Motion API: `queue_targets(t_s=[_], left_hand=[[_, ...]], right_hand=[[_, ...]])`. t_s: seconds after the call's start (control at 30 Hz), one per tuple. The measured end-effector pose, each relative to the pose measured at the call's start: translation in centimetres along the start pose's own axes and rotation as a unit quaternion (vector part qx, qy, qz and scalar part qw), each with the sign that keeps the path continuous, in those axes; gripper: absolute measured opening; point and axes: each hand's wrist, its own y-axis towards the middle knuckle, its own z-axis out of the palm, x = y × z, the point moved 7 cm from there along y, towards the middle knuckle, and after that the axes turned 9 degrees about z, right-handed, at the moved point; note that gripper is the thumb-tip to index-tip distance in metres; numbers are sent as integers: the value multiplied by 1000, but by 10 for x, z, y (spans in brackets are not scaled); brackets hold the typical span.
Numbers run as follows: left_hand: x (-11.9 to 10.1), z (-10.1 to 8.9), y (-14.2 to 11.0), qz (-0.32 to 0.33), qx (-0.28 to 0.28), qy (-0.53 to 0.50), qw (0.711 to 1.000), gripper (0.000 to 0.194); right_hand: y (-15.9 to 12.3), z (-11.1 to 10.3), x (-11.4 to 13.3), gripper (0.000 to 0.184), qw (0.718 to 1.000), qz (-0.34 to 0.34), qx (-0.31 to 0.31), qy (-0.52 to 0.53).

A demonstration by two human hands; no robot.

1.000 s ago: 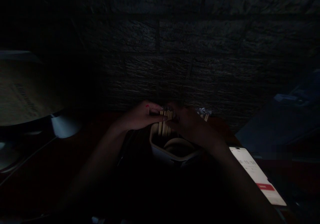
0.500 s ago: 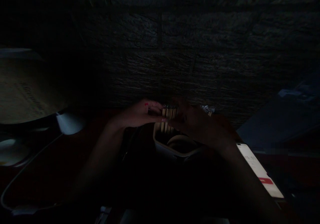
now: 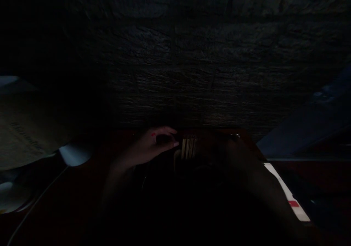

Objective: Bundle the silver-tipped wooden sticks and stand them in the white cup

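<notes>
The view is very dark. A row of thin, pale wooden sticks (image 3: 188,147) with darker tops stands upright near the middle, their lower ends at a container (image 3: 175,162) whose pale rim shows only faintly. Just left of the sticks is my left hand (image 3: 153,145), thumb and fingers apart in a curve, a small red mark on it. It seems to hold nothing. My right hand (image 3: 219,149) lies in deep shadow at the right side of the sticks. Its fingers cannot be made out, nor whether they grip the sticks.
Behind the hands rises a rough brick-like wall (image 3: 153,45). A lit phone (image 3: 287,195) lies at the right, near a bluish panel (image 3: 298,121). On the left are a brown printed bag (image 3: 24,129), a pale cone-shaped object (image 3: 75,154) and a thin white cable (image 3: 38,202).
The view has tilted upward and darkened, so things sit lower. My left hand has drawn a little away from the sticks. The container's inside no longer shows.
</notes>
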Motion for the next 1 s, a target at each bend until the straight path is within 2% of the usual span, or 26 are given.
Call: queue_targets(t_s=[0.13, 0.23, 0.37, 0.5, 0.77, 0.9, 1.0], left_hand=[[1, 1, 0, -8, -16, 22, 1000, 38], [-10, 5, -1, 19, -20, 32, 999, 33], [-23, 12, -3, 21, -17, 19, 999, 29], [-32, 15, -2, 38, -38, 37, 998, 26], [-21, 29, 5, 72, 0, 13, 997, 20], [-19, 26, 5, 86, 5, 17, 996, 16], [-26, 18, -1, 89, -3, 24, 996, 16]], right_hand=[[1, -2, -9, 26, 1000, -1, 10, -4], [0, -3, -16, 25, 1000, 9, 15, 13], [-1, -5, -19, 24, 998, 3, 35, 51], [-1, -9, -22, 21, 998, -14, 22, 65], [-3, -4, -18, 25, 993, -22, 22, 116], [-4, -4, -16, 25, 992, -28, 8, 120], [-6, -4, -16, 24, 988, -26, 3, 149]])
